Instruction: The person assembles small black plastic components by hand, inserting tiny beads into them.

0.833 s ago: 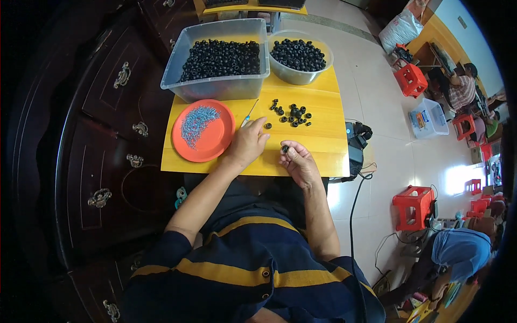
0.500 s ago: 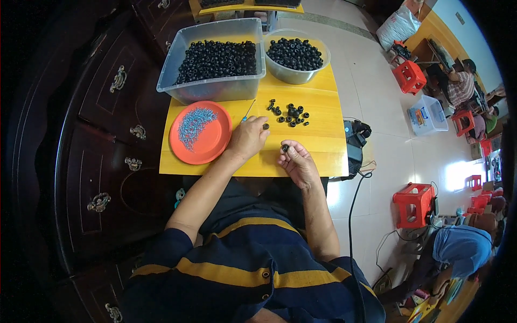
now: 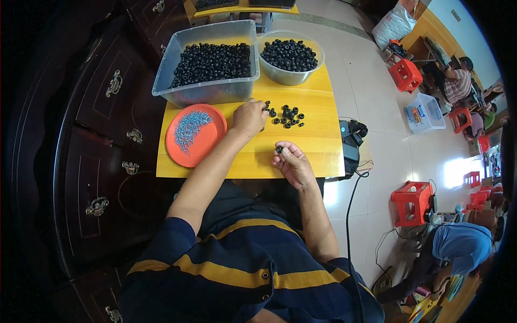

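Observation:
My right hand (image 3: 295, 166) is closed near the table's front edge, pinching a small round black plastic part (image 3: 279, 149) between thumb and fingers. Further forward and left, my left hand (image 3: 250, 117) bends over the tabletop with its fingertips together at the left end of a loose group of small black parts (image 3: 288, 114). What those fingers grip is hidden. Left of that hand lies a red plate (image 3: 212, 141) with a heap of small bluish-silver screws (image 3: 189, 129) on it.
A clear rectangular bin (image 3: 215, 89) and a round clear tub (image 3: 288, 78), both full of black parts, stand at the back of the yellow table (image 3: 237, 169). Dark drawers (image 3: 97, 134) rise on the left. Red stools (image 3: 412, 203), a cable (image 3: 349, 231) and people are to the right.
My left hand has moved forward from beside the plate and a thin screwdriver to the loose black parts. The screwdriver no longer shows. My right hand keeps its hold, nearly still.

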The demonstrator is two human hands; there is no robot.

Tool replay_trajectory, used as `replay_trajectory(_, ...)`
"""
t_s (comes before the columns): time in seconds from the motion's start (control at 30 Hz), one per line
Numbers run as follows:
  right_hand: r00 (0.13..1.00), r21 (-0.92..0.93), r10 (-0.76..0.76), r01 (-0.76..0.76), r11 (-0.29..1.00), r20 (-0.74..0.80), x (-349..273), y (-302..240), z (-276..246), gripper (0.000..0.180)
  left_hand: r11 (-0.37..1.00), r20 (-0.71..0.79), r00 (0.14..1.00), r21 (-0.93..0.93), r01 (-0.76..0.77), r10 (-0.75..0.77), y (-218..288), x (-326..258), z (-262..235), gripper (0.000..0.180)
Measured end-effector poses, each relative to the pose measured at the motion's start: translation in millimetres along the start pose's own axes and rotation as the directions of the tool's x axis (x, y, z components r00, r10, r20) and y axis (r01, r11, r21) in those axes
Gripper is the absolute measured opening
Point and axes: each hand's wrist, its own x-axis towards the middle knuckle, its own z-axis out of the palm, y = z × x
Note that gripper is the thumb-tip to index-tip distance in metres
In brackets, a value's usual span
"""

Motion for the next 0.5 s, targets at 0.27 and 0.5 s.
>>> replay_trajectory(0.27, 1.0, 0.022, 0.014, -0.015, 1.0, 0.012, 1.5, 2.0, -4.1, 0.021, 0.997, -0.083, 0.996, -0.058, -0.043, 0.038, -5.6, 1.0, 4.0, 0.011)
replay_trajectory(0.5, 1.0, 0.044, 0.01, -0.01, 0.999, 0.0, 0.9, -0.2, -3.7, 0.021, 0.795, -0.025, 0.995, -0.604, 0.058, -0.092, 13.4, -34.5, -22.3, 0.011)
